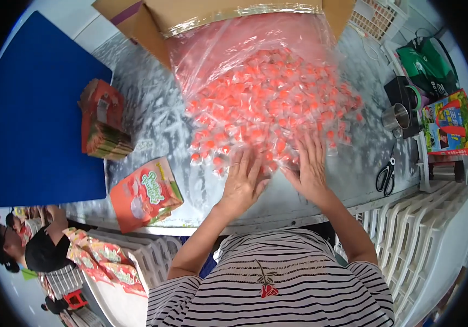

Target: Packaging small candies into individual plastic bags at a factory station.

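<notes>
Both forearms reach forward, left hand (pixel 242 182) and right hand (pixel 310 166) flat, fingers spread.

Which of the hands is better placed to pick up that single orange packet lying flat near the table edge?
Probably the left hand: the orange packet lies on its side. The right hand rests farther off on the wrapped candies.

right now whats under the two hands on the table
Both the left hand and the right hand lie flat on the near edge of a pile of small orange-red wrapped candies on the metal table. The candies directly beneath the palms are covered.
</notes>
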`<state>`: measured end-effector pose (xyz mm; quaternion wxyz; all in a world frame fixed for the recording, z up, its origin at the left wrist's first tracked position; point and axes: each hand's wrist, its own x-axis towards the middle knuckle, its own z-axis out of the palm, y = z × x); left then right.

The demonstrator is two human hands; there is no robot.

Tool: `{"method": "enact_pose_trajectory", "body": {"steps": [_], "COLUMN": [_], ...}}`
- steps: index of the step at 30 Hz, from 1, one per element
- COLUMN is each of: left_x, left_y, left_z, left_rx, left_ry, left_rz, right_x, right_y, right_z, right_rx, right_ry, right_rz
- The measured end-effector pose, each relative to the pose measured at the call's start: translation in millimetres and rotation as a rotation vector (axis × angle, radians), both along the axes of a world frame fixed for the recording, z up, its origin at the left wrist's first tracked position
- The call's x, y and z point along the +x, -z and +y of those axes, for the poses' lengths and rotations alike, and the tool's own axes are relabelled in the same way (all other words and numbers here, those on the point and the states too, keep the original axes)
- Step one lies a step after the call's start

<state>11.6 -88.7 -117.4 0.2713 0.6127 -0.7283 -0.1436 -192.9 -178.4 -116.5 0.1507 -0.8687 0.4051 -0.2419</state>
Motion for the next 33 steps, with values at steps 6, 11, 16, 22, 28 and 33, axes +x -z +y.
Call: {"method": "enact_pose_trajectory", "body": {"steps": [6,11,16,22,28,33], "left_x": [61,132,133,103,94,93], "left_y": [-24,-6,16,-6,16,10], "left_z": [68,108,131,126,128,101], "left_rx": [-0.043,-0.072,0.129,0.043,0.034,0.259], "left_ry": [-0.332,-1.003,-1.011,-0.831,-0.581,-0.638], "left_rz": [-0.287,-0.576,-0.374,-0.574,-0.645,-0.703], "right_x": [-13,-15,-13,-20,-16,-17], "right_y": [23,15,18,24,20,22], "right_z": [27,31,33,33,31,31], "right_rx": [-0.019,0.043,0.027,0.009,-0.037,-0.043], "right_ry": [-0.009,0.024,0.018,0.055,0.030,0.064], "right_rz": [-0.133,-0.146,-0.143,-0.147,-0.189,-0.210]}}
